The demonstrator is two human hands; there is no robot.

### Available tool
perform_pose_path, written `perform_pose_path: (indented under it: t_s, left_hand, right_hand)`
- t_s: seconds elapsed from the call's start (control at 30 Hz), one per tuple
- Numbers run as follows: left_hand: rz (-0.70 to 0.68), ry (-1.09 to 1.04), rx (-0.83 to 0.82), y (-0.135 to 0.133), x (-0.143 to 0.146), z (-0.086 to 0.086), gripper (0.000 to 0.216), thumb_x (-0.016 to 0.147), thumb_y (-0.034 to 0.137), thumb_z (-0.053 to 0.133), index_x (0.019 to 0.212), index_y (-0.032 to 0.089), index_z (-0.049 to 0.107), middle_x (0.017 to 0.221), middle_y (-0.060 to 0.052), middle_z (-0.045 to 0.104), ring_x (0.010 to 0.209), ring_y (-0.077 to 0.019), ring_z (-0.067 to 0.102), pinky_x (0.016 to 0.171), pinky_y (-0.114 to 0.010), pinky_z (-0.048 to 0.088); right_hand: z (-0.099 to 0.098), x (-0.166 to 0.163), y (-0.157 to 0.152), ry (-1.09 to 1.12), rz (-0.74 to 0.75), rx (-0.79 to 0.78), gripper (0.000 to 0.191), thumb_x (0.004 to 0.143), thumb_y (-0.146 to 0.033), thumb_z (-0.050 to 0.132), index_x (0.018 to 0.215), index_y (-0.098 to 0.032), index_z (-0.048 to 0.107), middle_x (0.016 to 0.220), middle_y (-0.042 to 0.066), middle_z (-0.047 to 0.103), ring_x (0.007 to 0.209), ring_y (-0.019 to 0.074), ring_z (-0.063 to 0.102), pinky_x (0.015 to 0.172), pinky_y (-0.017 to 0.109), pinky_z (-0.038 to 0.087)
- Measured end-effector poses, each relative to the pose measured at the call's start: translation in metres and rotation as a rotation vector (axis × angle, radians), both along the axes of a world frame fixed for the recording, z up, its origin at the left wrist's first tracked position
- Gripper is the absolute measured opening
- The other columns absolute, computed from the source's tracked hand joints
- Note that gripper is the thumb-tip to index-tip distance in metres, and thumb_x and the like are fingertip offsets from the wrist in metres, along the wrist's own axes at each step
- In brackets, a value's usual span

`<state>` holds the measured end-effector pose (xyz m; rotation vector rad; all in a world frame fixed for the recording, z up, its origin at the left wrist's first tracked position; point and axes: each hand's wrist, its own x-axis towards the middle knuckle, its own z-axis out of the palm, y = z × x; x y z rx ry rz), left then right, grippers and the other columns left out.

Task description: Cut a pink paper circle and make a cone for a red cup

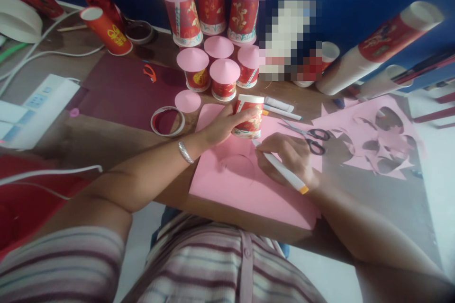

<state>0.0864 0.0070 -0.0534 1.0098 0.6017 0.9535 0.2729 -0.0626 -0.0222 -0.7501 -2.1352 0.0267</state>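
My left hand (227,125) is closed around a red patterned paper cup (250,120), held over a pink paper sheet (213,177). In my right hand (289,156) is a white marker with an orange end (286,173), its tip close to the cup's lower edge. A faint round outline (240,164) shows on the sheet between my hands. Black-handled scissors (313,137) lie just beyond my right hand, their blades pointing left. Behind the cup stand several red cups with pink paper cones on top (224,75). A loose pink paper cone (187,101) rests left of them.
Cut pink scraps with round holes (384,137) spread on the right. A roll of tape (168,120) lies left of the sheet, near an orange-red cup (106,31). More markers (282,112) lie behind the sheet. Stacked cups (380,47) lean at the right back.
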Motion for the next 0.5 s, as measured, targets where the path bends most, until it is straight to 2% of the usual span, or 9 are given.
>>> perform_pose_path:
  t_s: [0.17, 0.5]
  left_hand:
    - [-0.009, 0.001, -0.009, -0.0008, -0.0010, 0.0021, 0.032, 0.091, 0.044, 0.079, 0.106, 0.019, 0.066, 0.096, -0.001, 0.069, 0.089, -0.0149, 0.068, 0.081, -0.028, 0.057]
    - [-0.023, -0.008, -0.026, -0.0010, -0.0006, 0.0025, 0.032, 0.091, 0.046, 0.079, 0.098, 0.018, 0.065, 0.088, -0.001, 0.065, 0.081, -0.0133, 0.065, 0.076, -0.027, 0.057]
  right_hand:
    - [0.0025, 0.0025, 0.0004, -0.021, -0.068, 0.005, 0.020, 0.087, -0.004, 0.062, 0.085, -0.024, 0.056, 0.065, -0.004, 0.062, 0.052, 0.0114, 0.057, 0.048, 0.026, 0.043]
    - [0.0023, 0.0026, 0.0015, -0.029, -0.067, 0.007, 0.021, 0.086, -0.004, 0.061, 0.085, -0.024, 0.055, 0.065, -0.005, 0.062, 0.051, 0.0110, 0.056, 0.046, 0.026, 0.041]
